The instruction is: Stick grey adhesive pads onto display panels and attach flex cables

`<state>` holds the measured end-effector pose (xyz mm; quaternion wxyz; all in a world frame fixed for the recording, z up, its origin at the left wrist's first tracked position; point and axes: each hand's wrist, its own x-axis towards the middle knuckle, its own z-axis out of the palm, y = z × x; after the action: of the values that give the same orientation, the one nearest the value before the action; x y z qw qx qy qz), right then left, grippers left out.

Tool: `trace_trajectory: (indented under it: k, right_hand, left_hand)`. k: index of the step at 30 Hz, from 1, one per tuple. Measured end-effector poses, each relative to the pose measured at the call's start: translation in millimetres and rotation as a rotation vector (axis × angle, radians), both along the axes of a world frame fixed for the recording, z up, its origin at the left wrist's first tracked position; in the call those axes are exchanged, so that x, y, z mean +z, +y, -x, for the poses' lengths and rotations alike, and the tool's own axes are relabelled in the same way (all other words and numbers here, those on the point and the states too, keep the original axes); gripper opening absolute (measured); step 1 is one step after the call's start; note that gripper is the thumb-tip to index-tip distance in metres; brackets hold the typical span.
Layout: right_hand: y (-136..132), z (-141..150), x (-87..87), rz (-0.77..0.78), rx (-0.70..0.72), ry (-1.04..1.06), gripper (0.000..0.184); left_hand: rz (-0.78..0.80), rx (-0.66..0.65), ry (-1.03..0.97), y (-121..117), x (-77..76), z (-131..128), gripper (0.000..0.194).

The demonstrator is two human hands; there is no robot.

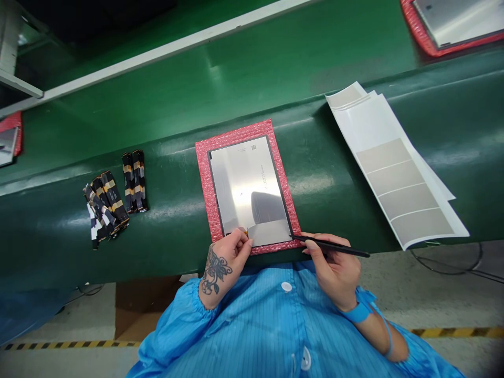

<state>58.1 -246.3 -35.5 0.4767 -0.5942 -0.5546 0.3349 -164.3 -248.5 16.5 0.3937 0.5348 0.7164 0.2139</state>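
Observation:
A flat display panel (240,184) with a silvery back and dark edges lies on a sheet of red bubble wrap (202,157) in front of me. My left hand (226,257) rests at the panel's near edge, thumb and index finger pinched together. A small orange piece (246,232) shows just beyond those fingertips; whatever the fingers hold is hidden. Black tweezers (334,245) are gripped in my right hand (334,268), their tips at the panel's near right corner.
Bundles of black flex strips (110,197) with tan bands lie to the left. White sheets with grey rectangular stickers (409,184) are on the right. More panels on red wrap sit at the far right (464,21) and far left (8,144). The green bench's front edge is close to my body.

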Motion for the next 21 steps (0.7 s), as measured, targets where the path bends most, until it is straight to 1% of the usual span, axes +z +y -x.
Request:
trace_trajectory:
  k: [4, 12, 18, 21]
  right_hand:
    - [0.9, 0.3, -0.3, -0.019, 0.000, -0.003, 0.010]
    - [0.0, -1.5, -1.9, -0.015, 0.006, -0.023, 0.013]
    - [-0.2, -0.3, -1.3, -0.018, 0.000, -0.028, 0.012]
    - [-0.3, 0.1, 0.7, 0.001, -0.010, -0.016, 0.011]
  left_hand:
    - [-0.003, 0.000, 0.004, -0.2, -0.4, 0.7, 0.025]
    - [-0.011, -0.007, 0.040, -0.9, -2.6, 0.2, 0.024]
    - [-0.041, -0.017, 0.164, -3.7, -2.8, 2.8, 0.029]
    - [-0.103, -0.057, 0.241, -6.7, -3.8, 5.0, 0.032]
